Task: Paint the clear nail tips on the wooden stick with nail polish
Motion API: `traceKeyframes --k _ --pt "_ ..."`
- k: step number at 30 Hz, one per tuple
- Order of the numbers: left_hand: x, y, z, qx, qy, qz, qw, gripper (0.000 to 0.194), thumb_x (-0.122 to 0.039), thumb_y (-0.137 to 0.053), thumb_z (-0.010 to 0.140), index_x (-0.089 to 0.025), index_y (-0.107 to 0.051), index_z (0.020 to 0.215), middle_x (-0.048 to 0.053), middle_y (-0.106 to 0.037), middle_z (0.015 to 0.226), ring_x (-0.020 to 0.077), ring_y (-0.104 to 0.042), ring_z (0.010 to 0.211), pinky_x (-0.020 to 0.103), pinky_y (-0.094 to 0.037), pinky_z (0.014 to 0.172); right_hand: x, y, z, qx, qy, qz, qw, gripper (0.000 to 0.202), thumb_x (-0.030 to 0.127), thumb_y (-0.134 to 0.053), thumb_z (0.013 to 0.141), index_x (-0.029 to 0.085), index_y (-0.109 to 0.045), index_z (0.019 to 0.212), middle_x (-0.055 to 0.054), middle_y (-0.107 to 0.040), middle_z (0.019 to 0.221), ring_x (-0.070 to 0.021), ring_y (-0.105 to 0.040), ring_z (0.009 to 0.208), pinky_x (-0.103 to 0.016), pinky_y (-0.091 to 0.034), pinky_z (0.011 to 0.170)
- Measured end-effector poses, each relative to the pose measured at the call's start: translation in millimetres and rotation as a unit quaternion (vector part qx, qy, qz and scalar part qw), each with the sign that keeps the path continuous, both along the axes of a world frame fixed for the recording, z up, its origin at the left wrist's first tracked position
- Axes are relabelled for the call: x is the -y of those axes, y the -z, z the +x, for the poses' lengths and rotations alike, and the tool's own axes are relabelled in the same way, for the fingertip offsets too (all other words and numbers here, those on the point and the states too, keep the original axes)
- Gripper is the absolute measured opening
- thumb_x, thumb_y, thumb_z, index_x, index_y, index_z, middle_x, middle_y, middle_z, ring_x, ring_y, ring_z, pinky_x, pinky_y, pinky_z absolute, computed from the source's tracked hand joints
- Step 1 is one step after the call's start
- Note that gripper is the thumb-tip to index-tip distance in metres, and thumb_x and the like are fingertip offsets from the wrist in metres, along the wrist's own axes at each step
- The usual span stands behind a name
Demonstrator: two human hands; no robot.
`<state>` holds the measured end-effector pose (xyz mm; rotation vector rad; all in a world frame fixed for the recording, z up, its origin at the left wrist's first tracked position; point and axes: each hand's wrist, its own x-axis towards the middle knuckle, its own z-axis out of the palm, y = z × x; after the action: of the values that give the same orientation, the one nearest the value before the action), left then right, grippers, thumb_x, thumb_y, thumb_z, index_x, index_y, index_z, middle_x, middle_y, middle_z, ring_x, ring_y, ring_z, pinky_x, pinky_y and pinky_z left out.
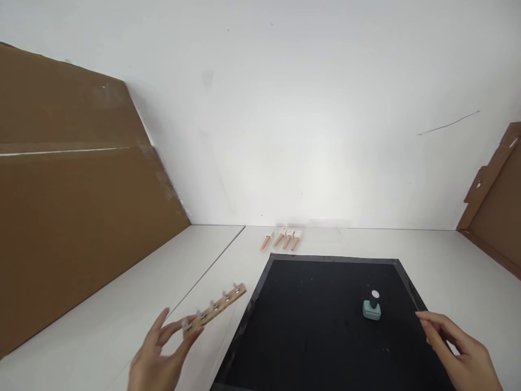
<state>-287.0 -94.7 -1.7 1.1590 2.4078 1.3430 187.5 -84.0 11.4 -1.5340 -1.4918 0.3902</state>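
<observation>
My left hand (160,350) pinches the near end of a narrow wooden strip (223,309) between thumb and fingers. Along its top stand several small clear, upright pieces on metal-looking holders. The strip is tilted, its far end pointing up and right, off the table left of the black mat (309,336). On that mat's right side stands a small teal bottle (372,310) with a black neck and white round top, like nail polish. To the right of the bottle, apart from it, my right hand (459,347) has thumb and forefinger closed together, with nothing visible between them.
Behind the mat, several pinkish finger-shaped sticks with white block ends (288,239) lie on the white table (211,239). A large cardboard panel (81,190) leans at the left, and a cardboard box side (494,201) at the right. A white wall (285,119) closes the back.
</observation>
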Motion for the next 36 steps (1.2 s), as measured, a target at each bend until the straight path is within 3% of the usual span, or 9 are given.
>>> traceKeyframes --k 5,8,11,16,21,26,30,33,36 --pt "-35.7 -43.2 89.4 0.095 0.182 0.027 0.978 0.074 -0.039 -0.07 0.06 -0.021 -0.045 0.127 0.007 -0.072 0.094 0.034 -0.054 0.112 0.038 -0.046 0.081 -19.5 -20.3 -7.6 -0.021 -0.027 -0.02 0.999 0.023 0.041 -0.058 0.073 0.022 -0.072 0.075 0.0 -0.06 0.054 -0.0155 -0.057 0.046 -0.017 -0.047 0.036" --pt "-55.0 -42.4 136.8 0.092 0.308 0.015 0.947 0.061 -0.025 -0.07 0.061 -0.02 -0.054 0.12 0.005 -0.073 0.087 0.0315 -0.051 0.113 0.041 -0.027 0.103 -41.4 -27.1 -11.7 -0.046 -0.03 -0.017 0.998 0.024 0.041 -0.057 0.074 0.021 -0.07 0.074 0.0 -0.057 0.053 -0.0157 -0.055 0.047 -0.021 -0.049 0.042" --pt "-66.5 -30.4 165.0 0.13 0.391 -0.041 0.91 0.061 -0.018 -0.067 0.063 -0.019 -0.053 0.122 0.006 -0.073 0.089 0.0326 -0.044 0.117 0.042 -0.021 0.106 -61.4 -25.2 -11.9 -0.068 -0.045 -0.042 0.996 0.025 0.04 -0.052 0.077 0.02 -0.068 0.076 0.002 -0.053 0.051 -0.0156 -0.054 0.046 -0.023 -0.049 0.043" --pt "-72.1 -8.4 177.5 0.156 0.407 -0.085 0.896 0.062 -0.015 -0.064 0.062 -0.019 -0.054 0.123 0.007 -0.072 0.088 0.0339 -0.046 0.113 0.044 -0.021 0.105 -68.6 -3.9 -4.8 -0.001 -0.16 -0.127 0.979 0.024 0.025 -0.057 0.072 0.021 -0.07 0.091 -0.004 -0.068 0.08 -0.0197 -0.064 0.069 -0.027 -0.052 0.058" --pt "-77.0 0.9 174.0 0.078 0.414 -0.161 0.893 0.066 -0.013 -0.058 0.063 -0.019 -0.046 0.128 0.004 -0.071 0.092 0.0299 -0.049 0.114 0.046 -0.02 0.107 -63.9 12.1 -11.4 0.076 -0.216 -0.204 0.952 0.042 0.017 -0.062 0.063 0.023 -0.063 0.105 -0.006 -0.066 0.106 -0.0237 -0.062 0.096 -0.032 -0.051 0.079" --pt "-75.3 3.6 183.9 0.039 0.446 -0.168 0.878 0.07 -0.013 -0.06 0.064 -0.02 -0.041 0.131 0.004 -0.07 0.092 0.0282 -0.051 0.114 0.048 -0.021 0.107 -71.8 14.2 -16.3 0.107 -0.183 -0.148 0.966 0.006 0.024 -0.058 0.071 0.023 -0.062 0.075 -0.003 -0.067 0.084 -0.0225 -0.062 0.081 -0.031 -0.051 0.072" --pt "-65.5 1.6 204.0 0.017 0.492 -0.168 0.854 0.074 -0.008 -0.063 0.062 -0.021 -0.042 0.131 0.004 -0.069 0.095 0.026 -0.053 0.111 0.05 -0.014 0.11 -80.5 12.5 2.8 0.097 -0.129 -0.116 0.98 0.011 0.029 -0.056 0.069 0.023 -0.064 0.074 -0.005 -0.069 0.081 -0.0269 -0.061 0.083 -0.037 -0.048 0.076" --pt "-67.4 -8.7 205.4 0.02 0.538 -0.199 0.819 0.083 -0.008 -0.064 0.061 -0.023 -0.035 0.137 0.003 -0.067 0.103 0.0247 -0.051 0.114 0.048 -0.026 0.107 -84.9 10.6 23.1 0.077 -0.057 -0.105 0.99 0.02 0.037 -0.054 0.069 0.021 -0.065 0.076 -0.008 -0.07 0.083 -0.0304 -0.061 0.083 -0.039 -0.048 0.073" --pt "-86.6 -22.8 193.9 0.03 0.565 -0.231 0.791 0.072 -0.007 -0.064 0.059 -0.026 -0.049 0.127 0.002 -0.067 0.11 0.0221 -0.057 0.108 0.039 -0.041 0.097 -86.1 8.7 38.4 0.064 0.011 -0.103 0.993 0.028 0.042 -0.053 0.067 0.02 -0.065 0.078 -0.011 -0.07 0.085 -0.033 -0.06 0.084 -0.039 -0.048 0.067"
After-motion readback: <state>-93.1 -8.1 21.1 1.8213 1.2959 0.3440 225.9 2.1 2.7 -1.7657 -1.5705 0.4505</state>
